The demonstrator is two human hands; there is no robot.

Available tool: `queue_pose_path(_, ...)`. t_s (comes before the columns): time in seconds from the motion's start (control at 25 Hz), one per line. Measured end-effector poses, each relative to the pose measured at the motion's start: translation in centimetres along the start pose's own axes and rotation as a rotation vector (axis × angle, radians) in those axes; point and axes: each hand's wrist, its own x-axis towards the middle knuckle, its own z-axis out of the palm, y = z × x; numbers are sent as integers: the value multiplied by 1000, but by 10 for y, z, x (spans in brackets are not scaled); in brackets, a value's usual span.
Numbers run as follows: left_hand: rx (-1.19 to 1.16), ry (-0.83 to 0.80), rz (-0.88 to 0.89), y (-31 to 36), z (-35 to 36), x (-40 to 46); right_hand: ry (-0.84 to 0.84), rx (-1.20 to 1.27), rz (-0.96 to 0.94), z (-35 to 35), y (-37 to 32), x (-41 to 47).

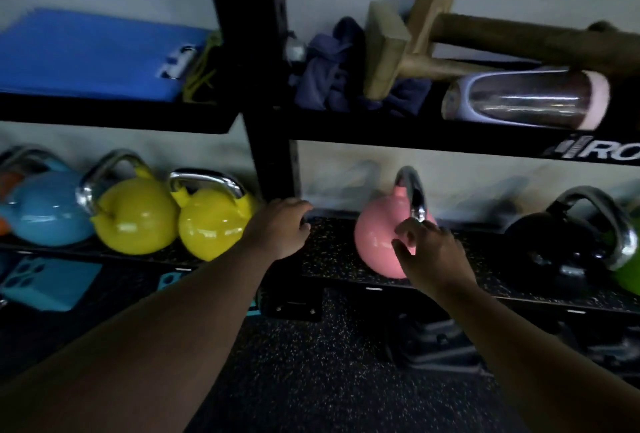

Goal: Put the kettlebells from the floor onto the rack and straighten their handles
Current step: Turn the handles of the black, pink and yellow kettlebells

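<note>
A pink kettlebell stands on the lower rack shelf, its chrome handle turned edge-on toward me. My right hand is just in front of it, fingers spread and close to the handle's base, holding nothing. My left hand rests by the black upright post at the shelf's left end, fingers curled loosely. Left of the post sit two yellow kettlebells and a blue kettlebell. A black kettlebell and a green kettlebell stand at the right.
The upper shelf carries a blue pad, a bundled blue cloth, wooden parallettes and a clear shaker bottle. Teal blocks lie below the left shelf. Speckled rubber floor spreads under my arms.
</note>
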Motion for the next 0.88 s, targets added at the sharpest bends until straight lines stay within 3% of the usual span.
queue_pose_path(0.2, 97, 82, -118, -98, -13, -25, -8, 66, -104, 53, -89, 17)
queue_pose_path(0.48, -15, 180, -291, -256, -29, -26, -81, 182, -153, 147, -258, 75)
queue_pose_path(0.68, -200, 162, -212, -300, -21, 12, 12, 59, -109, 194, -314, 137)
queue_pose_path(0.76, -272, 137, -180, -302, -13, 25, -32, -37, -14, 209, -314, 154)
queue_pose_path(0.88, -447, 102, -213, -293, 3, 32, -122, 15, 35, 223, -309, 158)
